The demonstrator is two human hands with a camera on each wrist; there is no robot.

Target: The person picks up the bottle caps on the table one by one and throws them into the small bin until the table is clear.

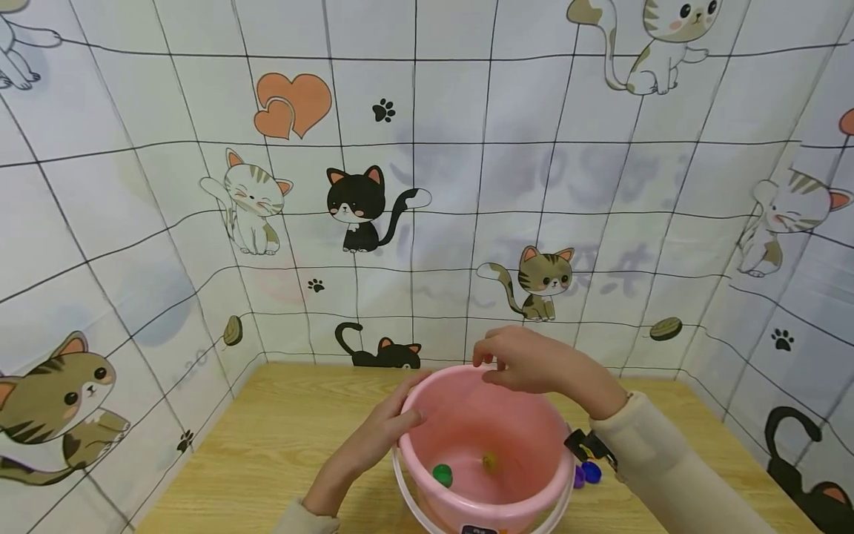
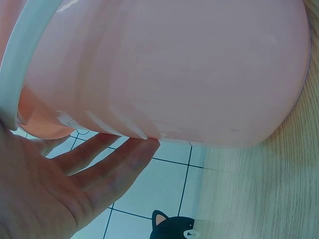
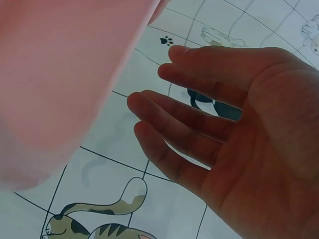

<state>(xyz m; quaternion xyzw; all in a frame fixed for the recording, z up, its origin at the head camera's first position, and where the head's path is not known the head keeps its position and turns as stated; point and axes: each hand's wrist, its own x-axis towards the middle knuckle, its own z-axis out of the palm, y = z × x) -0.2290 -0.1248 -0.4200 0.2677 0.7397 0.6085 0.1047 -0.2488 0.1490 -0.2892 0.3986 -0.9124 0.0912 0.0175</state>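
Observation:
A pink bucket (image 1: pixel 467 415) stands on the wooden table, its mouth tipped toward the head camera. Inside lie a green ball (image 1: pixel 442 475) and a small yellow ball (image 1: pixel 490 463). My left hand (image 1: pixel 383 426) grips the left side of the rim, thumb over the edge; in the left wrist view its fingers (image 2: pixel 117 169) lie against the outer wall. Over the far rim hovers my right hand (image 1: pixel 527 360), fingers loosely bent. The right wrist view shows its palm (image 3: pixel 259 144) bare, with the fingers apart from the bucket wall (image 3: pixel 60 79).
Right of the bucket, a blue ball (image 1: pixel 591 472) and a purple ball (image 1: pixel 579 477) sit on the table (image 1: pixel 267 437), partly covered by the right wrist strap (image 1: pixel 590 448). The bucket's white handle (image 1: pixel 408 489) hangs down in front. A cat-print sheet (image 1: pixel 440 185) surrounds the table.

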